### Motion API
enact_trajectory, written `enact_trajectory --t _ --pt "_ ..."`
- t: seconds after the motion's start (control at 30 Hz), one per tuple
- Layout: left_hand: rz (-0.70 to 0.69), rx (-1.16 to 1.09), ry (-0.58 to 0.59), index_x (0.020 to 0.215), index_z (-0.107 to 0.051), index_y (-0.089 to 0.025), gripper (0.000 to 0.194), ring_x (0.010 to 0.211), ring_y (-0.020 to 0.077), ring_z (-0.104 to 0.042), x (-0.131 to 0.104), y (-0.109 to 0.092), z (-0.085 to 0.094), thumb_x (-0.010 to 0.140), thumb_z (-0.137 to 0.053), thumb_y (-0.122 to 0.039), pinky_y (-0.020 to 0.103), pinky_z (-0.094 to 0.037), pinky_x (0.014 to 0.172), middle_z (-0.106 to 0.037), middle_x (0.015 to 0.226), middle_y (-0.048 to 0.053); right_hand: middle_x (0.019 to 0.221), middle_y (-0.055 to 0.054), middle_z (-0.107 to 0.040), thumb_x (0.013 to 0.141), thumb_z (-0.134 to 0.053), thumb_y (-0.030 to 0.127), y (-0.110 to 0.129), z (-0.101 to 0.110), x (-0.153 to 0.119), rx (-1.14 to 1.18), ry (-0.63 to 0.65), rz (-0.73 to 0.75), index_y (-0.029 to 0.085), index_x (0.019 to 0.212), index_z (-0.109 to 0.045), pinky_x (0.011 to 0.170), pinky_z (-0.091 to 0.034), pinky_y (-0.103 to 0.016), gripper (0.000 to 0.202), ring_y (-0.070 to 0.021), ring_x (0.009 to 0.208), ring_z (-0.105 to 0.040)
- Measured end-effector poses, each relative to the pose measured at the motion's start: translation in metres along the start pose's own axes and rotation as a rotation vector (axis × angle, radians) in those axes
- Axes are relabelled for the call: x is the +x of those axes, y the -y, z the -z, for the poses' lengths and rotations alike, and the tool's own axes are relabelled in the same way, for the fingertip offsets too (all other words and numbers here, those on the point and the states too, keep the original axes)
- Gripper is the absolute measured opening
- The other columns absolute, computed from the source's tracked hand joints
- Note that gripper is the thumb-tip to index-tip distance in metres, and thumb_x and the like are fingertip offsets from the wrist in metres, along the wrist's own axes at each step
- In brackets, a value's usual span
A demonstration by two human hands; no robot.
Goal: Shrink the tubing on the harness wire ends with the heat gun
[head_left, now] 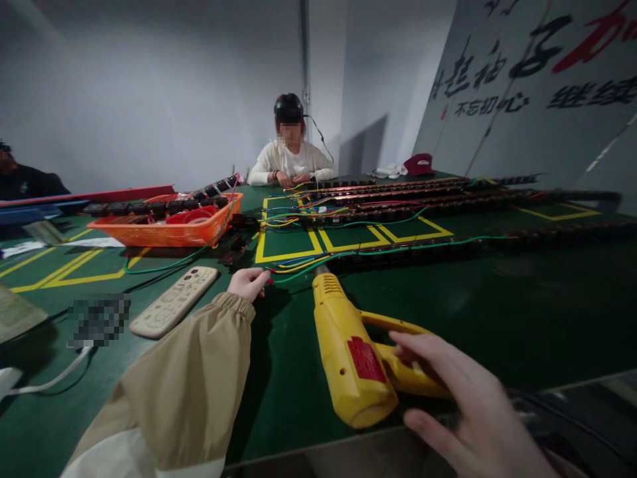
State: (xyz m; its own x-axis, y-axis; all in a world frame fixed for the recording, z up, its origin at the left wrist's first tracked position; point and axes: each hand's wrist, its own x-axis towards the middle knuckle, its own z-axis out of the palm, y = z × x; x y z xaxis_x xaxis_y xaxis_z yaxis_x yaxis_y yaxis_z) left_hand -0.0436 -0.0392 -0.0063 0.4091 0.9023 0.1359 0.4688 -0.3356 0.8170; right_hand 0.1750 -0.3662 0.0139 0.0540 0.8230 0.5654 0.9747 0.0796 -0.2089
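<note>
My left hand is closed in a pinch at the ends of several thin wires, green and yellow among them, with small red tips showing by the fingers. These wires run right to a long dark strip of segments. A yellow heat gun lies on its side on the table, its nozzle pointing toward the wires. Beside its handle, my right hand is open, thumb and fingers apart. The fingertips overlap the handle in view; whether they touch it I cannot tell.
A phone in a cream case lies left of my left hand. Beyond it stands an orange basket of parts. More long strips cross the green table, marked with yellow tape. Across from me sits a person; another is far left.
</note>
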Motion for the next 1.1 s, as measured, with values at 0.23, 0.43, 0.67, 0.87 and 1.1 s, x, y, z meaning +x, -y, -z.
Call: enact_trajectory --t 0.23,0.43,0.67,0.87,1.1 --pt "-0.001 -0.038 -0.001 0.051 -0.049 -0.017 0.041 0.041 0.0096 -0.048 0.0 0.002 -0.002 0.071 -0.051 -0.053 0.021 -0.035 0.047 -0.049 0.04 -0.004 0.101 -0.009 -0.065 0.073 -0.036 0.081 0.009 -0.02 0.029 -0.023 0.114 0.031 0.019 0.117 -0.056 0.069 -0.049 -0.035 0.078 -0.0241 0.084 -0.062" --pt "0.0 -0.041 -0.008 0.053 -0.052 -0.017 0.043 0.042 0.0106 -0.049 0.002 0.005 -0.003 0.07 -0.051 -0.057 0.022 -0.036 0.048 -0.05 0.04 -0.003 0.096 -0.013 -0.066 0.053 -0.05 0.087 0.027 -0.026 0.033 -0.059 0.091 0.043 0.013 0.106 -0.06 0.075 -0.048 -0.04 0.092 -0.0279 0.084 -0.063" --pt "-0.022 -0.099 -0.077 0.052 -0.045 -0.018 0.043 0.04 0.0093 -0.046 -0.003 -0.001 -0.004 0.072 -0.05 -0.056 0.021 -0.033 0.046 -0.044 0.041 -0.005 0.096 -0.009 -0.066 0.045 -0.047 0.092 0.048 -0.035 0.037 0.123 0.129 0.04 0.017 0.102 -0.06 0.082 -0.044 -0.04 0.095 -0.0266 0.084 -0.061" --pt "-0.029 -0.082 -0.105 0.05 -0.043 -0.018 0.043 0.043 0.0094 -0.044 -0.004 -0.003 -0.006 0.07 -0.05 -0.057 0.022 -0.031 0.046 -0.04 0.042 -0.006 0.094 -0.007 -0.064 0.051 -0.057 0.084 0.053 -0.039 0.036 0.176 0.183 0.076 0.018 0.105 -0.059 0.081 -0.043 -0.04 0.085 -0.0249 0.083 -0.059" --pt "-0.064 -0.028 -0.105 0.05 -0.044 -0.019 0.043 0.044 0.0093 -0.041 -0.002 0.004 -0.006 0.072 -0.048 -0.056 0.022 -0.029 0.047 -0.04 0.041 -0.006 0.088 -0.006 -0.063 0.058 -0.059 0.075 0.055 -0.042 0.041 0.1 0.154 0.113 0.019 0.1 -0.059 0.072 -0.044 -0.036 0.07 -0.0223 0.076 -0.057"
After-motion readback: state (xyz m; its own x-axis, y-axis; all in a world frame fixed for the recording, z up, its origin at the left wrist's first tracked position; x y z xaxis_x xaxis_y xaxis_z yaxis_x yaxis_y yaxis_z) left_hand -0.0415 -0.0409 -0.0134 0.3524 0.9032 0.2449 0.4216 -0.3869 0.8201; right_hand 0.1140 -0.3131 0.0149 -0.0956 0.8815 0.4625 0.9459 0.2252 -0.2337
